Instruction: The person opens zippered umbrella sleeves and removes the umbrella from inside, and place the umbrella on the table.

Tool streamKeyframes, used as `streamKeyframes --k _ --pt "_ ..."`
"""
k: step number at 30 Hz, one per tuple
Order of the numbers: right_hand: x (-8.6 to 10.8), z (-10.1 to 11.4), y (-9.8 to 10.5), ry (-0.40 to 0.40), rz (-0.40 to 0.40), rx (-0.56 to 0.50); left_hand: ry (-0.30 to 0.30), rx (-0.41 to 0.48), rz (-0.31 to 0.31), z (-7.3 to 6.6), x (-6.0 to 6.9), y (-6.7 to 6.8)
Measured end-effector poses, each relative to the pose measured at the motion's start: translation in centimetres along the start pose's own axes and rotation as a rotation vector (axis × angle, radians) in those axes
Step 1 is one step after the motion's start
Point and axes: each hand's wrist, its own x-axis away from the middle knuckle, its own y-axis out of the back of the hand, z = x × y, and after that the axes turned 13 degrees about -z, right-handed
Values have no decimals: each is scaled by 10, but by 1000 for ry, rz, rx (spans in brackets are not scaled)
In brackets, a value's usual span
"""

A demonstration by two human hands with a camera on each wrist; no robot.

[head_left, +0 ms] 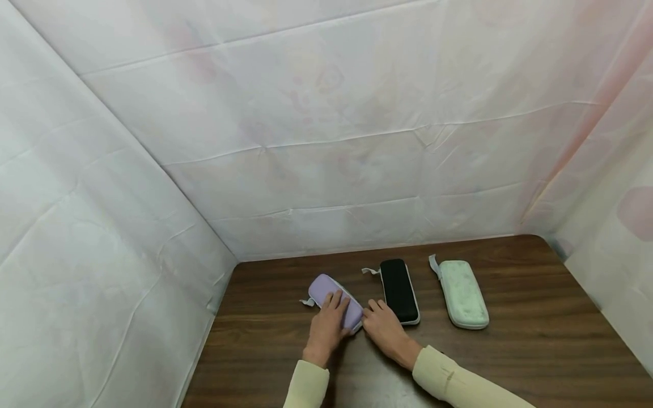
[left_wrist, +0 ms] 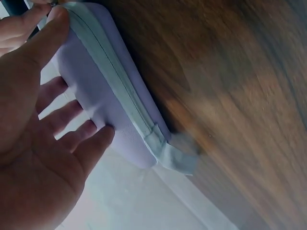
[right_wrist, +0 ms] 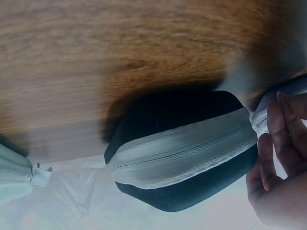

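Note:
A purple zip case (head_left: 321, 285) lies tilted on the table. My left hand (head_left: 325, 324) holds it, fingers over its top and thumb at the near end beside the zip, as the left wrist view shows. The pale zip (left_wrist: 108, 72) runs along its side to a fabric tab (left_wrist: 177, 159). At the near right corner my right hand (head_left: 386, 330) pinches the zipper pull (left_wrist: 53, 3), mostly hidden by fingertips. Just beyond the right hand lies a black zip case (head_left: 398, 289), its pale zip band (right_wrist: 184, 153) facing the right wrist camera.
A pale green zip case (head_left: 463, 294) with a grey tab lies farther right on the brown wooden table (head_left: 265, 345). White sheeting (head_left: 316, 170) hangs behind the table and at both sides.

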Motion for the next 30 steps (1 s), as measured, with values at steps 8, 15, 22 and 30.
streamKeyframes --k 8,15,22,30 --pt "0 1 1 -5 1 4 43 -41 -17 -7 2 -3" --pt "2 1 -1 -17 -32 -25 52 -89 -49 -11 3 -7" --pt "3 2 0 -14 -28 -38 63 -132 -127 -17 5 -10" --pt "2 4 3 -15 -14 -32 92 -173 -190 -23 6 -18"
